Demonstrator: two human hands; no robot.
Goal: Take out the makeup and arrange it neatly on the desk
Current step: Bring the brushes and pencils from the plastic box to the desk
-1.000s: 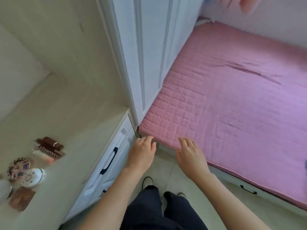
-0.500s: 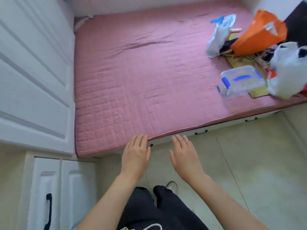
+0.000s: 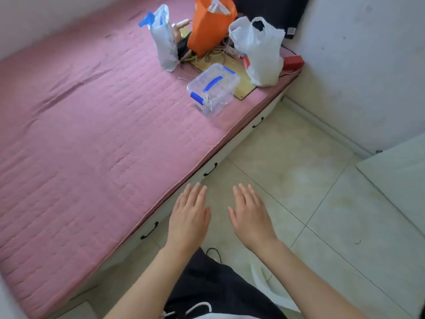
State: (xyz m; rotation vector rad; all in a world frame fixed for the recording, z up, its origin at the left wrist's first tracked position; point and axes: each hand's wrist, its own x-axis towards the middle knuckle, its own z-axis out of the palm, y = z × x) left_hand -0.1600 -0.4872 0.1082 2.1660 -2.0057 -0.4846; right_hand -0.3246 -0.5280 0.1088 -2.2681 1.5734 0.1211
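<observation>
2 empty hands held out toward a clear box on the bed

The pink bed (image 3: 92, 134) fills most of the view; far along it, among an orange bag (image 3: 207, 28) and a white bag (image 3: 262, 51), sits the clear lidded box (image 3: 212, 88) with blue latches, probably the makeup's container, though its contents are unclear. Left hand (image 3: 188, 217) and right hand (image 3: 250, 217) hover flat over the floor, each grip spread apart and holding nothing. Best step closer, lift the box level with both hands, and keep the latches fastened.

two bare hands, left hand (image 3: 188, 217) and right hand (image 3: 250, 217), three bags, one clear plastic box (image 3: 212, 88), three black drawer handles
</observation>
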